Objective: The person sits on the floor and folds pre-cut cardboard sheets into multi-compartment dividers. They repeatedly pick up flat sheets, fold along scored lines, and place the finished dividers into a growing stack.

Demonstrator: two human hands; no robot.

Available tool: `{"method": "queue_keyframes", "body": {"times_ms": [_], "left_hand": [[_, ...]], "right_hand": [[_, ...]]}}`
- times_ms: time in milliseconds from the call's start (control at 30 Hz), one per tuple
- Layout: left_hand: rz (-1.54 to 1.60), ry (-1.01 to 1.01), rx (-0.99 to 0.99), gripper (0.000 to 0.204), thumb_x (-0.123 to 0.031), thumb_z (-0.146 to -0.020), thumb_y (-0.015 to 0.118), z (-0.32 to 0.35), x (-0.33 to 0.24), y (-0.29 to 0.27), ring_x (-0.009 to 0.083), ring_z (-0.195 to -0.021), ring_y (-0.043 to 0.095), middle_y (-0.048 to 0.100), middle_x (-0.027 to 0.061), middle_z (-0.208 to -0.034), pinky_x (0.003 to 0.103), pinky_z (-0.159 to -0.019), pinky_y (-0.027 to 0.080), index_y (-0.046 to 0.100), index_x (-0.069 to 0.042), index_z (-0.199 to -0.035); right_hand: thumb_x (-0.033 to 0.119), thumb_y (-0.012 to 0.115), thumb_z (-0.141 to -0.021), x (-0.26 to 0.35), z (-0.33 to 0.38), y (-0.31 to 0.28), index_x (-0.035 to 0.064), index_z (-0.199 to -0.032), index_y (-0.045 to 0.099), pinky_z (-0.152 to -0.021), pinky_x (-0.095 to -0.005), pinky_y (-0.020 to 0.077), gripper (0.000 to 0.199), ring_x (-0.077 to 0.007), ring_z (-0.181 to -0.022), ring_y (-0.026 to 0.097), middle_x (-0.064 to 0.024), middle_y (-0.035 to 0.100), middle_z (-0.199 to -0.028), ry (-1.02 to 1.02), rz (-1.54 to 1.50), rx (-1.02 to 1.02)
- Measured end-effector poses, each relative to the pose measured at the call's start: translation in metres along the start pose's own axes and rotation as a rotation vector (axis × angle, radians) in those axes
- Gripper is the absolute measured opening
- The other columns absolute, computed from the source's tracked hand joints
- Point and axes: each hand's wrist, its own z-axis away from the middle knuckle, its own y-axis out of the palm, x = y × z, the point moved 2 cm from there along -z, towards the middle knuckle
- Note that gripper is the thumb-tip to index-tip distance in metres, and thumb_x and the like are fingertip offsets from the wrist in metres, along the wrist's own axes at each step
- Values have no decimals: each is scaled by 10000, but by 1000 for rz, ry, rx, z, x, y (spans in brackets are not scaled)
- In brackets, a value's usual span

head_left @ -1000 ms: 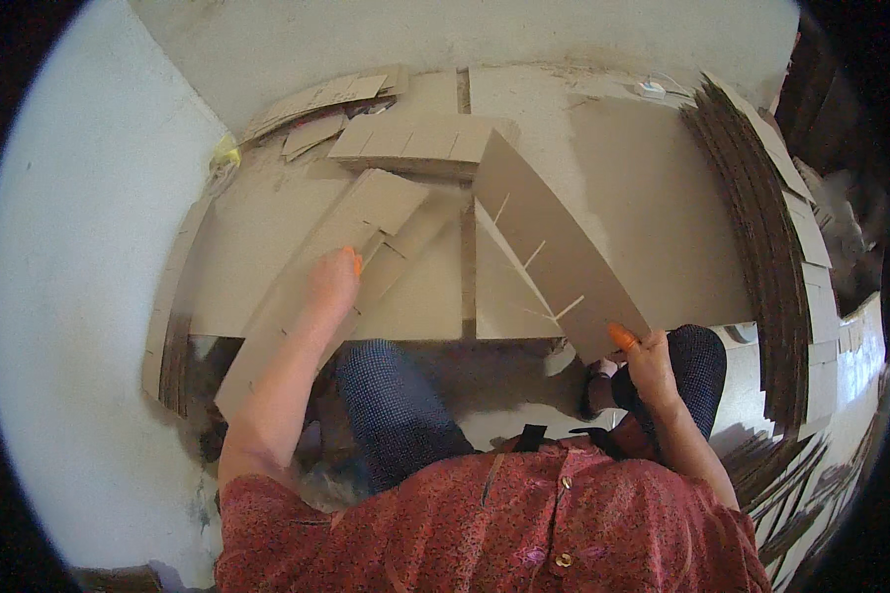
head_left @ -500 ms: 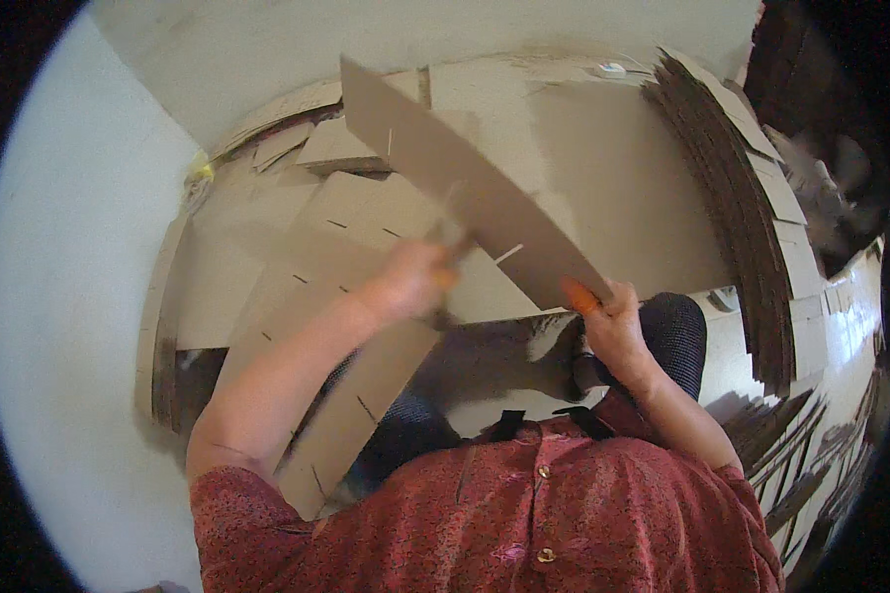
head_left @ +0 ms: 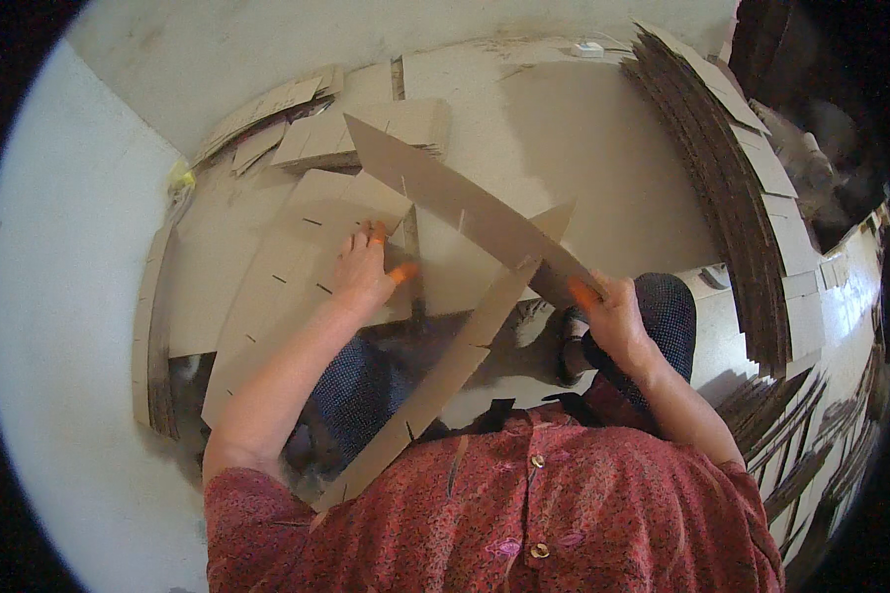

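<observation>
My right hand (head_left: 613, 318), thumb coloured orange, grips the near end of a long brown cardboard strip (head_left: 455, 203) that slants up to the left. Crossing this strip near my fingers is a second slotted cardboard strip (head_left: 455, 366), which slopes down toward my shirt. Whether the two are slotted together I cannot tell. My left hand (head_left: 364, 272), with orange fingertips, rests on a slotted cardboard sheet (head_left: 287, 262), its fingers spread and thumb apart. Several short dark slots mark that sheet, which lies over my left thigh and the board beyond.
Behind the sheet lies a stack of cardboard pieces (head_left: 351, 133), with loose strips (head_left: 267, 109) by the wall. A tall row of stacked cardboard (head_left: 712, 168) stands at right. More cardboard edges (head_left: 786, 465) show at lower right. A small white box (head_left: 587, 49) sits far back.
My left hand has moved left and up from the held strip onto the slotted sheet. The second strip has shifted right and now crosses the one in my right hand.
</observation>
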Motion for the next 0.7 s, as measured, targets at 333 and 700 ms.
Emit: {"method": "queue_keyframes", "body": {"times_ms": [333,700], "left_hand": [[572,108,526,272,-222,-887,647,25,-101,-46,188,-516,556,637,98,-689,335,-530,477,638,50,-898],[939,-91,594,264,-229,-928,617,25,-106,-50,78,-548,556,596,5,-684,241,-512,472,650,27,-984]], "right_hand": [[20,610,-854,21,-7,-2,-34,-960,654,-600,-329,461,126,-96,-677,518,-213,650,-746,111,-3,89],[72,644,-850,-23,11,11,-51,-867,639,-553,-349,443,124,-214,-540,491,-222,576,-632,39,81,49]]}}
